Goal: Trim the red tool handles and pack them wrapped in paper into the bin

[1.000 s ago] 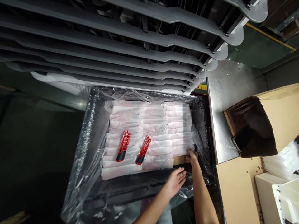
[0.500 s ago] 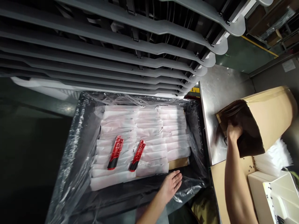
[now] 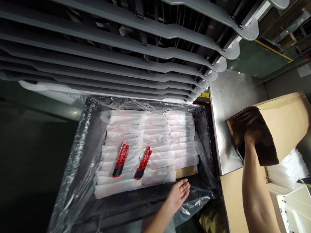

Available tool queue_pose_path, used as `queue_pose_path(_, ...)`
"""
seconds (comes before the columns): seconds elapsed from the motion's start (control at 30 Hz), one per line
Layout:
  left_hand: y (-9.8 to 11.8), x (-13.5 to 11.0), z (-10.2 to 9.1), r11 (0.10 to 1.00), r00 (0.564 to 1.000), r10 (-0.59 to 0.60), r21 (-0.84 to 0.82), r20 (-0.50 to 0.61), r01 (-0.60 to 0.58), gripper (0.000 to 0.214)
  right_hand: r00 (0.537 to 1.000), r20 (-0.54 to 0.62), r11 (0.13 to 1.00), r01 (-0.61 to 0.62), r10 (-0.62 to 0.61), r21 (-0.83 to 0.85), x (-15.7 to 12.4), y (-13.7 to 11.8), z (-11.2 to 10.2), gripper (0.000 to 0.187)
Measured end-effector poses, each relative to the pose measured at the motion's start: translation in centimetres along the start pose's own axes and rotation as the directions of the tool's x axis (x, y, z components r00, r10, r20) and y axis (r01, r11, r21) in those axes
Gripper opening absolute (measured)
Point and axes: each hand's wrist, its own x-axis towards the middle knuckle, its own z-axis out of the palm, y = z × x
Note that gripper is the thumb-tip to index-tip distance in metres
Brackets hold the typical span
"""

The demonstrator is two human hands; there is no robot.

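Observation:
My left hand (image 3: pixel 179 194) hovers near the front right of a black bin (image 3: pixel 85 142) lined with clear plastic film. Its fingers are stretched out and it holds nothing. My right hand (image 3: pixel 251 136) reaches into the dark mouth of a cardboard box (image 3: pixel 283 119) lying on its side; the fingers are hidden inside. Rows of white-wrapped packets (image 3: pixel 155 139) fill the bin. On top of them lie two red and black parts, a left one (image 3: pixel 121 159) and a right one (image 3: pixel 143 162). A strip of brown cardboard (image 3: pixel 186 172) shows beside the packets.
Grey curved machine slats (image 3: pixel 116 55) overhang the bin's far side. To the right, the box rests on a metal table (image 3: pixel 234 87). A stack of white foam sleeves (image 3: pixel 288 168) and a white plastic tray (image 3: pixel 296 207) are at the lower right, beside flat cardboard (image 3: pixel 233 197).
My right hand has moved deeper into the cardboard box, to the right. The left hand stays almost where it was, still open. The view has shifted slightly.

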Motion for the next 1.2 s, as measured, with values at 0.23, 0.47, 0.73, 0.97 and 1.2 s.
queue_pose_path(0.23, 0.7, -1.0, 1.2, 0.997, 0.998, -0.001, 0.081, 0.061, -0.004, 0.016, 0.991, -0.037, 0.988, 0.133, -0.130, 0.075, -7.0, 0.8, -5.3, 0.011)
queue_pose_path(0.47, 3.3, -4.3, 3.8, 0.959, 0.945, -0.068, 0.282, 0.319, -0.026, 0.064, 0.750, 0.388, 0.843, 0.449, -0.536, 0.296, -20.9, 3.5, -9.5, 0.044)
queue_pose_path(0.73, 5.9, -5.7, 3.5, 0.749, 0.858, -0.269, 0.655, 0.438, -0.100, 0.095, 0.520, 0.650, 0.832, 0.346, -0.554, 0.433, -27.5, 4.2, -8.8, 0.028)
queue_pose_path(0.97, 4.0, -4.0, 0.3, 0.840, 0.916, -0.214, 0.542, 0.340, -0.006, 0.037, 0.228, 0.809, 0.834, 0.264, -0.542, 0.484, -28.8, 2.1, -8.8, 0.024)
queue_pose_path(1.2, 4.2, -0.5, -4.1, 0.975, 0.990, 0.063, 0.206, 0.129, -0.089, 0.022, 0.297, 0.897, 0.867, 0.473, -0.327, 0.159, -34.7, -4.4, -3.9, 0.037)
